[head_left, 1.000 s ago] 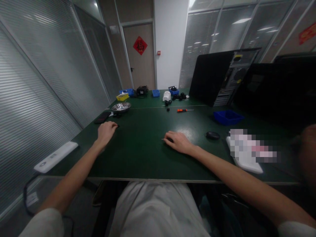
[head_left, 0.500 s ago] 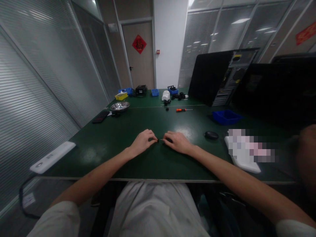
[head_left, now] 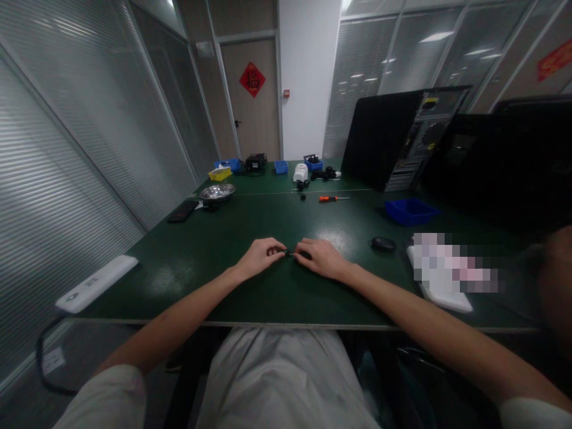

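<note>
My left hand rests low over the green table, thumb and fingertips pinched on a small black part. Facing it, my right hand is closed in a pinch on a thin, pale, pin-like piece, of which only a short tip shows. The two small pieces meet, or nearly meet, between my fingertips; contact is too small to make out. A black computer mouse lies to the right of my right hand. Farther off lies an orange-handled screwdriver.
A blue tray and a computer case stand at the right. A steel bowl and a phone are at the left, with a white power strip nearer. Another person's hand is at the right edge.
My left hand has shifted slightly, and its fingers have changed position on the black part. The gap between the black part and the pale piece has narrowed. My right hand is nearly still.
</note>
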`<state>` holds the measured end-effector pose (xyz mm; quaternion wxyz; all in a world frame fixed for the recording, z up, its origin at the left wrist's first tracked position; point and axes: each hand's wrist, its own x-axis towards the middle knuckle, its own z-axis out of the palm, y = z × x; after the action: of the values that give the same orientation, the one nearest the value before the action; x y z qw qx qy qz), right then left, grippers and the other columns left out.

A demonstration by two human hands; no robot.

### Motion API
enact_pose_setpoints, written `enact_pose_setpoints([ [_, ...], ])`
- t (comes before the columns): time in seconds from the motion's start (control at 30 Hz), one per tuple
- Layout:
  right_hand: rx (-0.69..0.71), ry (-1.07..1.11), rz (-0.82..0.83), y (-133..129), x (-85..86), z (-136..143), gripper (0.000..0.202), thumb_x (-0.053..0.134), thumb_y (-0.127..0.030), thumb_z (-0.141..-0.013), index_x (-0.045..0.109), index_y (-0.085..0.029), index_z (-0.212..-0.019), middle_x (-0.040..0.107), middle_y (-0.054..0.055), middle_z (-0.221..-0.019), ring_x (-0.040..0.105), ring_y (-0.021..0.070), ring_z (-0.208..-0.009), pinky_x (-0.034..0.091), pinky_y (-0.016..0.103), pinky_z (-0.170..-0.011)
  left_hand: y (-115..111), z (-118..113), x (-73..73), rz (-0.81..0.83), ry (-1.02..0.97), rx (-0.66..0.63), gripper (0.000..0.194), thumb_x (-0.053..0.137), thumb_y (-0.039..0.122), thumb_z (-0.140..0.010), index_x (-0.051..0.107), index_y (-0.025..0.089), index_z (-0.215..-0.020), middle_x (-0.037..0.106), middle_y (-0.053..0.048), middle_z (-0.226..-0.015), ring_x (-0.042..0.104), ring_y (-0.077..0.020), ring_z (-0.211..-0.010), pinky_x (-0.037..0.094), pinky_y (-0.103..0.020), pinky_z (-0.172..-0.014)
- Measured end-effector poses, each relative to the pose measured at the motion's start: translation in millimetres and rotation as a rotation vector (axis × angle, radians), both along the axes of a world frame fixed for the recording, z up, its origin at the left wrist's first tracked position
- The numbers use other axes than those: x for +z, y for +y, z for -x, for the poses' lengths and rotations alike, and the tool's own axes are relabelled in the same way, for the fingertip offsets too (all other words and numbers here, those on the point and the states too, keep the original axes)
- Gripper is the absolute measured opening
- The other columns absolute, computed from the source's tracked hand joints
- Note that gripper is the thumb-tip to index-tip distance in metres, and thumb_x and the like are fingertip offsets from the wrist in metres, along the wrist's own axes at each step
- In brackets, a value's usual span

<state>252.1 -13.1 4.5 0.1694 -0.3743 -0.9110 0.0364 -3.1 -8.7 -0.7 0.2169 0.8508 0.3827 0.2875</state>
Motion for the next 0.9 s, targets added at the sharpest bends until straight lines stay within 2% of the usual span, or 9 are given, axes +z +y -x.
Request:
enact_pose_setpoints([
  [0.57,-0.022,0.034,0.021,0.2,-1.4,1.1,0.023,0.051,-0.038,-0.103,0.068,-0.022,-0.103,0.066,0.004,-0.095,0.058,0.0154,-0.078,0.032,0.027,-0.067,0.3,-1.1,-6.0,0.021,-0.024,0.016,0.027,0.065,0.033,-0.094,0.074,0.016,-0.113,0.069,-0.006,-0.093,0.059,-0.0146,-0.075,0.046,-0.025,-0.068],
  [0.73,-0.013,0.029,0.006,-0.9,-2.2,2.3,0.023,0.051,-0.038,-0.103,0.067,-0.022,-0.103,0.067,0.004,-0.096,0.059,0.0157,-0.078,0.032,0.028,-0.067,0.3,-1.1,-3.7,0.012,-0.026,-0.008,0.023,0.067,0.031,-0.094,0.078,0.018,-0.109,0.072,-0.007,-0.101,0.064,-0.0172,-0.084,0.048,-0.027,-0.076],
  [0.9,0.031,0.126,0.027,0.1,-5.0,3.1,0.023,0.048,-0.037,-0.105,0.065,-0.022,-0.104,0.067,0.004,-0.097,0.06,0.0159,-0.082,0.036,0.027,-0.07,-0.9,-0.2,-1.1,0.065,-0.112,0.002,0.021,0.07,0.029,-0.092,0.08,0.02,-0.107,0.075,-0.007,-0.105,0.068,-0.0201,-0.096,0.051,-0.03,-0.088],
])
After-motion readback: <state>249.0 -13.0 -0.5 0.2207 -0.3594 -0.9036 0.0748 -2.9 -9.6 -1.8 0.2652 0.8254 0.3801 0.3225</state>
